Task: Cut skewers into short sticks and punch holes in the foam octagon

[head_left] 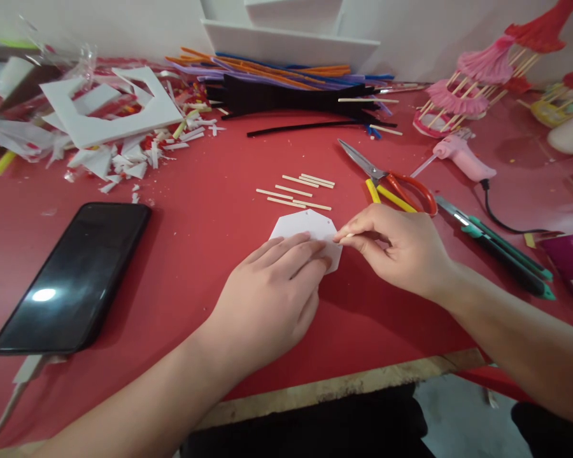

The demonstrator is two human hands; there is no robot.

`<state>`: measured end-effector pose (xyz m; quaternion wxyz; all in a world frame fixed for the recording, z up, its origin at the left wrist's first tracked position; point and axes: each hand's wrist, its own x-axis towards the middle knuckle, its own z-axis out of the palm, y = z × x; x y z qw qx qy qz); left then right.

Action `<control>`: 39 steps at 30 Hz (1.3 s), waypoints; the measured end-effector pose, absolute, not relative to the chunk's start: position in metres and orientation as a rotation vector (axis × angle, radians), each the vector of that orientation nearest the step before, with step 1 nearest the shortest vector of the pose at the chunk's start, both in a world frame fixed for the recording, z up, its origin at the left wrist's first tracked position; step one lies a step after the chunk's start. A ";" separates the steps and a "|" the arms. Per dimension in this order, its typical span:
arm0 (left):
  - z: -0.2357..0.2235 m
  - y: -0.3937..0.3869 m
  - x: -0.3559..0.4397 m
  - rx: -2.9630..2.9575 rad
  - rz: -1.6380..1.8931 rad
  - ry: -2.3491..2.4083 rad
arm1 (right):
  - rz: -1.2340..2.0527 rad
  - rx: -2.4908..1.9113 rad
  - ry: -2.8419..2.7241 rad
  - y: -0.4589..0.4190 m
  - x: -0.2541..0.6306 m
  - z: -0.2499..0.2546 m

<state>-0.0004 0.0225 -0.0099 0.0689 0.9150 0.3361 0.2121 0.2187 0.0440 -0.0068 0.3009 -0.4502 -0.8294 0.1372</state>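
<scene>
A small white many-sided board [302, 222] lies on the red table, with little holes near its far and right edges. My left hand [277, 286] rests flat over it, fingers stretched out and covering its near left part. At the board's right edge, my right hand [401, 248] pinches a short pale wooden stick [348, 236] between thumb and fingertips. Most of that stick is hidden by the fingers. Just beyond the board lie several loose wooden sticks [293, 191].
Scissors [372, 170] with red and yellow handles, a green-and-black box cutter [496, 248] and a pink glue gun [465, 159] lie to the right. A phone [74, 280] sits left. Foam scraps [124, 159], pipe cleaners [286, 95] and a pink tiered model [487, 60] stand farther back.
</scene>
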 end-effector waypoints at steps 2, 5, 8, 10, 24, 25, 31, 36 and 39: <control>-0.010 0.022 0.000 2.754 0.647 1.011 | 0.358 -1.200 -2.201 0.044 0.218 -0.007; -0.010 0.023 0.000 2.752 0.625 1.015 | 0.345 -1.225 -2.165 0.045 0.216 -0.006; -0.010 0.023 0.000 2.754 0.600 1.012 | 0.356 -1.248 -2.123 0.044 0.217 -0.005; -0.010 0.023 0.000 2.751 0.591 1.011 | 0.401 -1.246 -2.139 0.043 0.217 -0.004; -0.011 0.025 -0.001 2.716 0.559 1.026 | 0.519 -1.243 -2.178 0.046 0.220 -0.003; -0.011 0.025 -0.002 2.717 0.563 1.024 | 0.523 -1.249 -2.183 0.046 0.220 -0.003; -0.010 0.024 -0.002 2.706 0.548 1.041 | 0.457 -1.251 -2.151 0.046 0.218 -0.007; -0.010 0.024 -0.002 2.681 0.475 1.127 | 0.595 -1.063 -1.945 0.045 0.218 -0.005; -0.010 0.024 -0.003 2.724 0.412 1.114 | 0.627 -0.994 -1.642 0.047 0.219 -0.003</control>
